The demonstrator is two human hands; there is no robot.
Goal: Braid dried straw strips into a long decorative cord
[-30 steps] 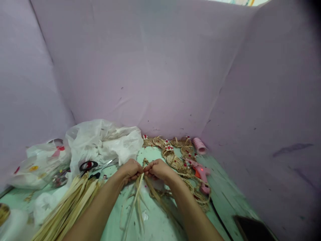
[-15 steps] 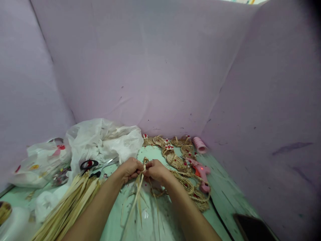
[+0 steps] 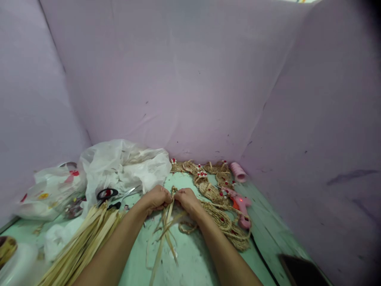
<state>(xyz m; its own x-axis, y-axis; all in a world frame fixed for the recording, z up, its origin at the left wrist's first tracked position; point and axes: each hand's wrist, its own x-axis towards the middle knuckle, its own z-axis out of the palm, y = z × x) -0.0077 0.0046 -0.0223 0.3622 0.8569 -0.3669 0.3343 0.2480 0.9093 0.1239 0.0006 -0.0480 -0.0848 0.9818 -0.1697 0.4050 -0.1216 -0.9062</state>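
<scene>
Both hands meet over the middle of the green tabletop. My left hand (image 3: 158, 197) is closed, its fingers pinching pale dried fibre strips (image 3: 167, 222) near their upper end. Right beside it, my right hand (image 3: 185, 199) is closed on the same strips. The loose ends hang toward me and fan out over the table. A small brown braided tip (image 3: 174, 189) pokes up between the hands. To the right lie a coiled straw rope (image 3: 228, 222) and braided straw pieces (image 3: 208, 190) with red and white beads. The fingertips partly hide the pinched spot.
A pink glue gun (image 3: 242, 206) with a lit red light rests on the rope, its cord running toward me. Pink thread (image 3: 238, 172) lies by the wall. Black-handled scissors (image 3: 107, 194), white plastic bags (image 3: 125, 167) and a bundle of dried strips (image 3: 86, 242) are left; a dark flat object (image 3: 302, 270) lies right.
The hands stay together at the strips. The hanging ends have shifted and now cross one another, with one strip slanting toward the right hand. The view has moved slightly.
</scene>
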